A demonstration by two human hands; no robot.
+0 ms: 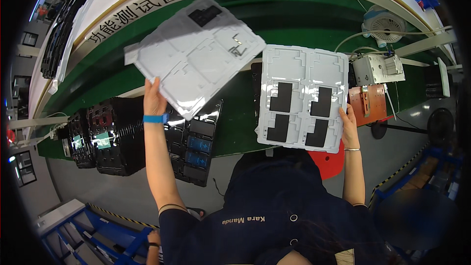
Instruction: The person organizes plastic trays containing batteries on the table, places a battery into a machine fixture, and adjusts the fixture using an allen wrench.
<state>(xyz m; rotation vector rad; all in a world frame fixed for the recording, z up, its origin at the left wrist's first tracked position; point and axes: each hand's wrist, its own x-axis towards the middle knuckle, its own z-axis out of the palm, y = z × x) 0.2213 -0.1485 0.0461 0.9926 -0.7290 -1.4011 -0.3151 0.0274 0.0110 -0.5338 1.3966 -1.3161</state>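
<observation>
My left hand (155, 100) is closed on the near left edge of a white moulded plastic tray (171, 66), which is raised and tilted over the bench. Inside this tray are one black piece (204, 15) at the far end and a few small metallic bits (237, 49). With my right hand (349, 126), I grip the right edge of a second white tray (284, 66). Four of its pockets fill the near half, each with a flat black L-shaped piece (280, 97); the far pockets hold none. The two trays' corners nearly meet; whether they touch, I cannot tell.
Stacked black trays (117, 127) stand at the left, beside a black tray with dark rectangular modules (200, 127). On the green bench (235, 132), a metal fixture (378, 68), a copper-coloured plate (369, 104) and a fan (385, 25) are at right. Another person's hand (154, 237) shows lower left.
</observation>
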